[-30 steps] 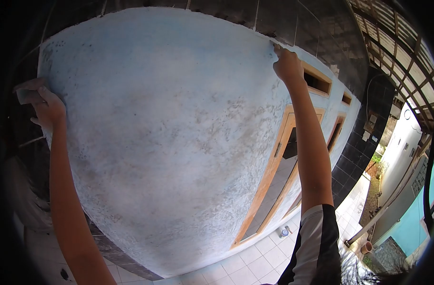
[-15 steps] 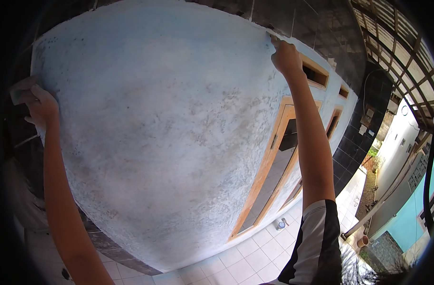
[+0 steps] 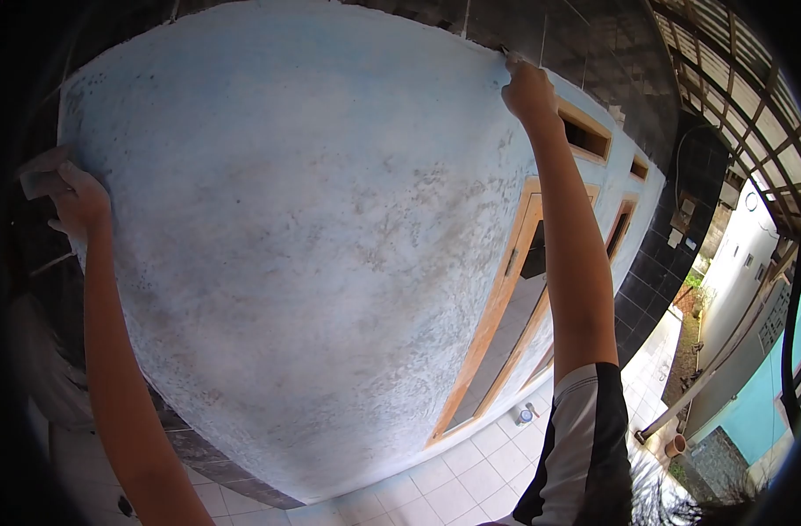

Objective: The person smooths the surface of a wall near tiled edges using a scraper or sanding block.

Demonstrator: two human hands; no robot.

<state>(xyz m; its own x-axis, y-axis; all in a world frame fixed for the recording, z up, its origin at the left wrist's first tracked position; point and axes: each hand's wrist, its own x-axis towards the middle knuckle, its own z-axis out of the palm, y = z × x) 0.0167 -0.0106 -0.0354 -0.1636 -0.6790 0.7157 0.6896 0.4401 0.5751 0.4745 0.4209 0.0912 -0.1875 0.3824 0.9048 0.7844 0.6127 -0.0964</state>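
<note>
A worn blue-white wall (image 3: 295, 219) with grey stains fills the middle of the view. At its left edge my left hand (image 3: 83, 203) is closed on a flat greyish piece (image 3: 45, 173), beside the dark tiles. My right hand (image 3: 530, 90) is raised to the wall's upper edge, where the paint meets dark tiles (image 3: 593, 44). Its fingers are pressed together around a small dark thing at their tips, too small to name. Both arms are stretched far apart.
Right of centre are a wooden-framed window (image 3: 479, 368) and a small vent opening (image 3: 584, 131). A small can (image 3: 525, 416) stands on the white floor tiles (image 3: 435, 473). Farther right are a clay pot (image 3: 676, 445), a pole and a roof frame (image 3: 733, 96).
My right hand has shifted slightly along the upper edge, and its fingertips now reach the dark tiles. My left hand has stayed nearly in place, with the flat piece tilted a little differently.
</note>
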